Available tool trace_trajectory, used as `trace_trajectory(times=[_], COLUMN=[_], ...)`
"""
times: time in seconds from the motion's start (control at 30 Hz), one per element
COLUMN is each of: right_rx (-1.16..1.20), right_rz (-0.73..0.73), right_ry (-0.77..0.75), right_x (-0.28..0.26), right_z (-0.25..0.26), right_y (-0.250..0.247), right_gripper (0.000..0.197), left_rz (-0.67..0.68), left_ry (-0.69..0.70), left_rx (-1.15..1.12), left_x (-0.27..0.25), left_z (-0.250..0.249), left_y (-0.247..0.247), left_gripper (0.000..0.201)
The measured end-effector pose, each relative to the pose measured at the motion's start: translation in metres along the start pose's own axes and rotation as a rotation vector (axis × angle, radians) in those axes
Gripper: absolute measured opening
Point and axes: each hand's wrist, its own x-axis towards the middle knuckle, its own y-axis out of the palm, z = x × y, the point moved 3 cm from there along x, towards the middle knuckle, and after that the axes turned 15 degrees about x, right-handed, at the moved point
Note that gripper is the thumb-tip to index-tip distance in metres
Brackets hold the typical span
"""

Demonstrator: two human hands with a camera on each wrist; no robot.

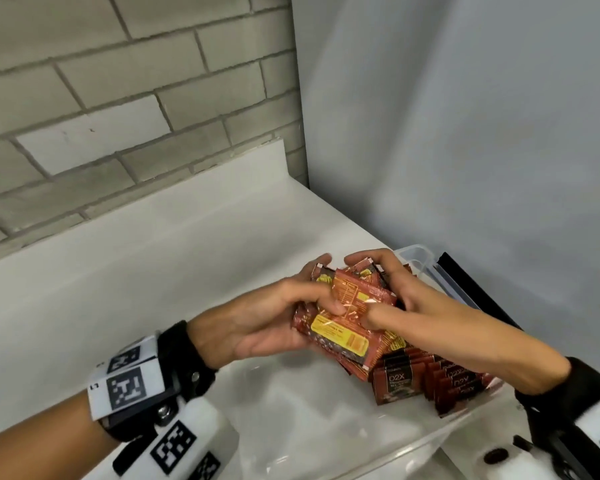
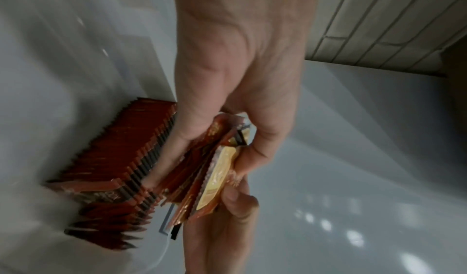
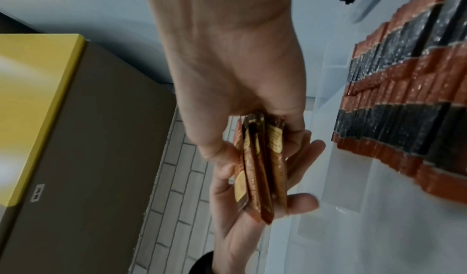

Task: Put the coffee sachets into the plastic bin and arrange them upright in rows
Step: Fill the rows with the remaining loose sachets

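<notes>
Both the left hand (image 1: 257, 320) and right hand (image 1: 426, 306) grip a sachet stack (image 1: 347, 317) at frame centre, above the bin (image 1: 326, 427); upright rows (image 1: 430, 379) stand lower right.

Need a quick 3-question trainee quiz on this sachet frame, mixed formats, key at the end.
1. True or false: the plastic bin already holds upright sachet rows.
2. Which hand grips the loose sachet bundle? A) only the left hand B) only the right hand C) both
3. Fill in: the bundle is held ____ the bin, not yet placed.

Key: 1 true; 2 C; 3 above
</notes>
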Motion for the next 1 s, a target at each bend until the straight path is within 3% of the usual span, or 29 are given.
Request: trace_trajectory(times=[0.1, 0.37, 0.47, 0.53, 0.6, 0.67, 0.8, 0.9, 1.0], right_rx=[-0.077, -0.131, -0.172, -0.348, -0.444, -0.332, -0.093, -0.051, -0.059], right_rz=[0.070, 0.092, 0.052, -0.047, -0.151, -0.227, -0.323, -0.388, -0.421], right_ry=[-0.007, -0.102, -0.159, -0.215, -0.284, -0.278, -0.232, -0.235, -0.221], right_x=[-0.002, -0.004, -0.002, 0.001, 0.003, 0.003, 0.001, -0.002, -0.005], right_z=[0.002, 0.002, 0.000, -0.002, -0.004, -0.008, -0.019, -0.019, -0.022], right_y=[-0.003, -0.005, -0.009, -0.013, -0.020, -0.026, -0.036, -0.038, -0.041], right_gripper=[0.059, 0.068, 0.071, 0.073, 0.083, 0.089, 0.072, 0.047, 0.039], left_rz=[0.098, 0.269, 0.229, 0.176, 0.113, 0.061, 0.031, 0.000, -0.014], left_ry=[0.003, 0.111, 0.089, 0.117, 0.197, 0.301, 0.397, 0.404, 0.406], left_rx=[-0.012, -0.111, -0.098, -0.076, -0.085, -0.087, -0.104, -0.078, -0.054], left_x=[0.002, 0.012, 0.018, 0.020, 0.022, 0.023, 0.030, 0.036, 0.037], left_z=[0.005, 0.018, 0.021, 0.020, 0.014, 0.008, 0.009, 0.012, 0.012], left_y=[0.008, 0.018, 0.015, 0.010, 0.006, 0.002, 0.001, 0.003, 0.004], left_gripper=[0.032, 0.041, 0.044, 0.047, 0.048, 0.058, 0.066, 0.060, 0.054])
